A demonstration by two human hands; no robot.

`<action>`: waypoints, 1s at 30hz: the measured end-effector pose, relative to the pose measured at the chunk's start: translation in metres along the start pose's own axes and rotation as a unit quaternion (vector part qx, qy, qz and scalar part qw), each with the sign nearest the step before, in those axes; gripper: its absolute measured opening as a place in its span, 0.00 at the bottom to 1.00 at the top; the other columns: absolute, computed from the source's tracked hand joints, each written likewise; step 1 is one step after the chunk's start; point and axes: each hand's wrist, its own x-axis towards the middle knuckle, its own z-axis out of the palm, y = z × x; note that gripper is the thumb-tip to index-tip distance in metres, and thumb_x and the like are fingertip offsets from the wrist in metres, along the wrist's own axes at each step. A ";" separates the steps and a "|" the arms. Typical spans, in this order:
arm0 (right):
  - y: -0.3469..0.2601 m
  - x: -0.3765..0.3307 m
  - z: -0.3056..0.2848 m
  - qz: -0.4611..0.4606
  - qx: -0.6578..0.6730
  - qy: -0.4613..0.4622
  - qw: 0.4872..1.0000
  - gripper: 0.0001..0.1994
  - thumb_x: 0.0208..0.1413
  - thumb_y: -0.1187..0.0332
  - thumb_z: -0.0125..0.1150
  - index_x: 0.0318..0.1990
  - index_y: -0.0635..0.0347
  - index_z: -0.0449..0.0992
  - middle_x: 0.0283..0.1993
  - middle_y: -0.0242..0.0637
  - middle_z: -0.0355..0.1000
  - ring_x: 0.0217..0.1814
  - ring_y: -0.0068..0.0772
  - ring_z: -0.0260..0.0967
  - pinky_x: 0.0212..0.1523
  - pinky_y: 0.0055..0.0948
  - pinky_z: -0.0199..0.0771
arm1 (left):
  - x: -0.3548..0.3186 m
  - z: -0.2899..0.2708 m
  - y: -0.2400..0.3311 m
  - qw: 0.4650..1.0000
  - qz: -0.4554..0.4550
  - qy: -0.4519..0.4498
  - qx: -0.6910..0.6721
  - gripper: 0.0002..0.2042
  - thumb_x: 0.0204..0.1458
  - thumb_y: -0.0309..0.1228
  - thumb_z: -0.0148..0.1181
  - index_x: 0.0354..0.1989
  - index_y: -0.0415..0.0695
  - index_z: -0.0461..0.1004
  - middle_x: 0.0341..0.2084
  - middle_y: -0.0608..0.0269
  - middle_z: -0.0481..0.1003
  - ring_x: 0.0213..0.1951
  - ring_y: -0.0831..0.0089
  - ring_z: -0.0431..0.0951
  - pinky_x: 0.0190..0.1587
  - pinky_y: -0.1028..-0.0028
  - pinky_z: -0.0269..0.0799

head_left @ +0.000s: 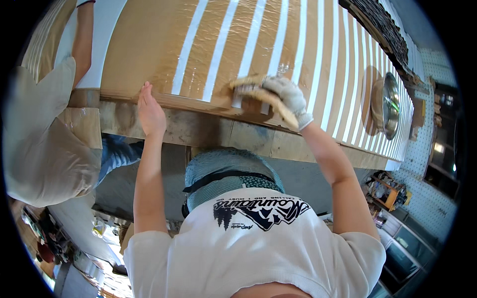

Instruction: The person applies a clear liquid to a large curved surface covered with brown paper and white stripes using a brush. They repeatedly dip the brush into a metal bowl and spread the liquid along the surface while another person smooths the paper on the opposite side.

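My left hand (151,111) is bare, its fingers stretched out together against the near edge of a stack of brown paper sheets (136,54). In my right hand (287,94), which wears a white work glove, is a wide tan brush (283,110), gripped near the front edge of the stack. The brush lies low over the striped surface; its underside is hidden. White strips (213,64) run side by side across the brown paper. Around the left strips the paper looks wet, wrinkled and shiny.
A round metal bowl (391,106) stands on the striped sheets at the right. The stack lies on a wooden-edged table (253,139). At the left, a person in a light apron (54,144) stands close to the table. Shelves with clutter (390,193) are at the lower right.
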 end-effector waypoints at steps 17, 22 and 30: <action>0.084 -0.416 -0.003 0.347 0.748 0.389 0.411 0.22 0.57 0.65 0.67 0.55 0.69 0.71 0.46 0.37 0.76 0.41 0.30 0.75 0.43 0.31 0.78 | -0.190 0.069 0.295 0.937 0.083 -0.203 -0.272 0.13 0.45 0.27 0.72 0.21 0.38 0.70 0.21 0.60 0.68 0.26 0.68 0.69 0.33 0.70 0.67; 0.085 -0.572 0.012 0.405 0.734 0.474 0.271 0.21 0.63 0.57 0.58 0.56 0.64 0.70 0.48 0.41 0.77 0.44 0.37 0.78 0.45 0.37 0.81 | -0.242 0.117 0.409 0.862 0.154 -0.341 -0.342 0.10 0.49 0.23 0.68 0.24 0.36 0.70 0.23 0.61 0.68 0.28 0.74 0.70 0.33 0.74 0.67; 0.121 -0.661 -0.033 0.311 0.721 0.608 0.120 0.24 0.63 0.48 0.55 0.59 0.54 0.71 0.52 0.40 0.77 0.47 0.42 0.78 0.46 0.46 0.82 | -0.238 0.171 0.564 0.777 0.166 -0.438 -0.419 0.15 0.65 0.37 0.50 0.38 0.37 0.78 0.30 0.63 0.76 0.33 0.77 0.74 0.37 0.76 0.71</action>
